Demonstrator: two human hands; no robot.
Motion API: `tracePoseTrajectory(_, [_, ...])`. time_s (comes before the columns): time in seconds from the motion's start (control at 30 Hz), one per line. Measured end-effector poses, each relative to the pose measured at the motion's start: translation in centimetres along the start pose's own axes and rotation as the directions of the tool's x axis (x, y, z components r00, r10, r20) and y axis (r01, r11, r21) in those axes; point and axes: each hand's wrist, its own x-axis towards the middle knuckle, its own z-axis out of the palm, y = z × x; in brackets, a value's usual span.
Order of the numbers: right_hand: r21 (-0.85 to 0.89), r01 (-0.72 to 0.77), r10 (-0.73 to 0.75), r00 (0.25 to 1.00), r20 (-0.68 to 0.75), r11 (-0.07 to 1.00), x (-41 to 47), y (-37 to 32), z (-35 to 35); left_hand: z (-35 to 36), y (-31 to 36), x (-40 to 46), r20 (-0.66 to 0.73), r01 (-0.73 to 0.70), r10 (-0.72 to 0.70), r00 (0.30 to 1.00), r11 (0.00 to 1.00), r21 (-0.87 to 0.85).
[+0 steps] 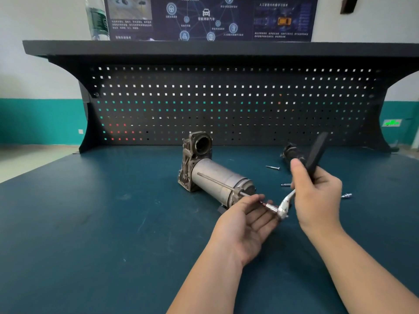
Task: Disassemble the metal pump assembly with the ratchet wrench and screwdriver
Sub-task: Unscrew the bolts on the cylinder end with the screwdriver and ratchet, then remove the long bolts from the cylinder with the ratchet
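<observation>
Two bare forearms reach in from the near edge, sleeveless as far as the frame shows, ending in an ungloved left hand (243,219) and right hand (317,196), with no rings, watch or bands visible on fingers or wrists.

One pump (210,175), one ratchet wrench (301,177), three loose bolts (272,167).
</observation>
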Motion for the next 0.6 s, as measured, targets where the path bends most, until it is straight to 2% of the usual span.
tracePoseTrajectory(0.07, [0.087,-0.013,0.018,0.998,-0.054,0.996,0.5,-0.3,-0.5,0.1,-0.1,-0.1,0.045,0.039,-0.041,0.998,0.998,0.055])
tracePoseTrajectory(0.17, [0.265,-0.101,0.125,0.989,-0.073,0.959,1.4,-0.3,-1.5,0.1,-0.1,0.0,0.061,0.055,-0.063,0.996,0.990,0.127])
tracePoseTrajectory(0.27, [0.424,-0.224,0.241,0.970,0.014,0.877,1.7,0.0,-2.5,0.2,-0.3,-0.3,0.092,0.084,-0.109,0.990,0.967,0.242])
tracePoseTrajectory(0.33, [0.486,-0.345,0.329,0.936,0.121,0.803,2.0,0.2,-3.0,0.3,-0.8,-0.6,0.121,0.113,-0.161,0.980,0.936,0.332])
tracePoseTrajectory(0.4, [0.545,-0.507,0.439,0.859,0.262,0.667,2.4,0.5,-3.4,0.6,-1.3,-1.2,0.151,0.138,-0.221,0.963,0.892,0.431])
tracePoseTrajectory(0.47, [0.602,-0.634,0.523,0.762,0.381,0.486,3.1,0.8,-3.9,1.1,-2.0,-1.9,0.155,0.147,-0.260,0.953,0.845,0.515])
tracePoseTrajectory(0.6, [0.699,-0.678,0.623,0.653,0.431,0.227,4.2,2.0,-5.4,2.4,-4.2,-4.1,0.182,0.144,-0.308,0.934,0.789,0.597])
